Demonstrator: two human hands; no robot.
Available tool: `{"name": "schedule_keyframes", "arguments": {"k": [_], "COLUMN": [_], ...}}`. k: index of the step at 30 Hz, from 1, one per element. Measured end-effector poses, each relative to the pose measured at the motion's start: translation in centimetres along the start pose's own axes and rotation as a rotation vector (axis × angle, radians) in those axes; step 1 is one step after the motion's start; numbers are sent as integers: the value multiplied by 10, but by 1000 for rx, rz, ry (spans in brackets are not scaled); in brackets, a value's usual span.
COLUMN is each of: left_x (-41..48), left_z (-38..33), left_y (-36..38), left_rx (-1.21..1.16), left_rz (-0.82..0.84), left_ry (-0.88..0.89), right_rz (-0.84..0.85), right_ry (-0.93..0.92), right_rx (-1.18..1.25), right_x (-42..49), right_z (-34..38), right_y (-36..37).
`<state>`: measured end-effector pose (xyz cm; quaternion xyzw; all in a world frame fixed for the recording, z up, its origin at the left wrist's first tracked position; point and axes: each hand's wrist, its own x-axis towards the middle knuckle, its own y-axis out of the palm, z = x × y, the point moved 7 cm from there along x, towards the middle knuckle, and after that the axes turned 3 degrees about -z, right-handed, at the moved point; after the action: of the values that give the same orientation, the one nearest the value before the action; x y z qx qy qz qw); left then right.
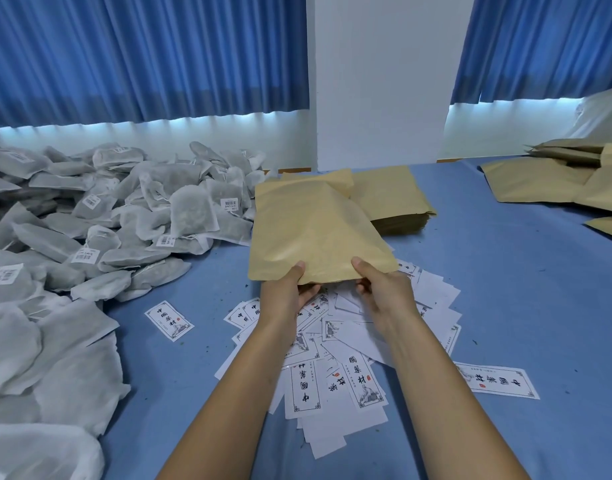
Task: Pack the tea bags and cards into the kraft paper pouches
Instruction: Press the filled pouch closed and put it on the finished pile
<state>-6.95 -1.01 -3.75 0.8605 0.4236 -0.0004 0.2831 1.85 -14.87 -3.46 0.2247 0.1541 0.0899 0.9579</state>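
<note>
One kraft pouch (318,233) was pinched by left hand (285,294) and right hand (384,294), thumbs on top. Tea bags (124,220) heaped left of hands, cards (365,386) beneath, pouch stack (391,199) beyond: packing looked mostly undone.

Packing workroom, heaped tea bags (90,220), stacked pouches (394,199), blue curtains (141,53)

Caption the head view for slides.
Left hand and right hand hold a kraft pouch over scattered cards, tea bags beside.

A blue cloth-covered table (505,289) bears a stack of tan kraft paper pouches (394,199). Left of it lie heaped white mesh tea bags (100,230); nearer, scattered white printed cards (335,382); well right, loose pouches (539,183).
</note>
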Motion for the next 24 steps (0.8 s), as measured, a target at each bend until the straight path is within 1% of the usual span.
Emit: {"name": "schedule_keyframes", "arguments": {"k": [3, 5, 10, 15, 18, 20, 24], "left_x": [-1, -1, -2, -2, -1, -1, -1], "left_z": [2, 2, 1, 6, 5, 5, 9], "left_y": [2, 2, 5, 7, 8, 8, 7], "left_rx": [38, 30, 19, 23, 4, 2, 21], "left_rz": [3, 7, 46, 65, 75, 78, 71], "left_ry": [36, 48, 57, 34, 35, 34, 8], "right_rz": [-38, -34, 105, 60, 100, 132, 95], "right_ry": [-9, -12, -10, -24, -19, -30, -56], "right_rx": [-7, -13, -49, -34, -24, -63, -104], "right_x": [2, 2, -7, -3, -4, -5, -2], "right_z": [2, 2, -2, 1, -3, -4, -3], "right_y": [-5, -6, 10, 4, 9, 13, 9]}}
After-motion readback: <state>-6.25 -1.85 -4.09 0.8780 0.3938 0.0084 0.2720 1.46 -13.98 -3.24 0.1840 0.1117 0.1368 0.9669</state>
